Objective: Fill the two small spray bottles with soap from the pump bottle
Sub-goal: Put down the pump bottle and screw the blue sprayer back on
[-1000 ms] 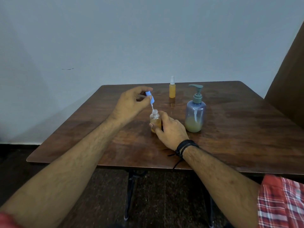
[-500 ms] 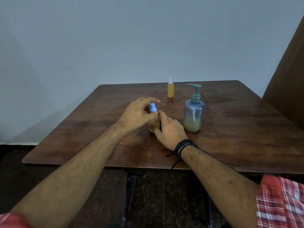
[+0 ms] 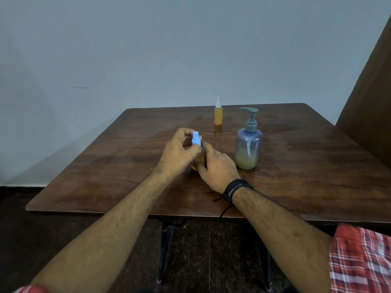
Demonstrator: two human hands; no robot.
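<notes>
A small spray bottle (image 3: 200,158) with yellow soap stands on the wooden table (image 3: 306,166), mostly hidden between my hands. My left hand (image 3: 177,154) pinches its blue spray cap (image 3: 196,138), which sits on the bottle's neck. My right hand (image 3: 218,166) grips the bottle's body from the right. A second small spray bottle (image 3: 218,112), orange with a white cap, stands farther back. The pump bottle (image 3: 248,142), pale blue with a grey-green pump, stands right of my hands, with soap in its bottom third.
A grey wall rises behind the table. A brown panel (image 3: 372,98) leans at the far right. The table's dark metal legs (image 3: 167,246) and dark floor show below its front edge.
My left hand lowered the blue cap with its tube into the bottle's neck; the cap now sits on the bottle. My right hand kept holding the bottle.
</notes>
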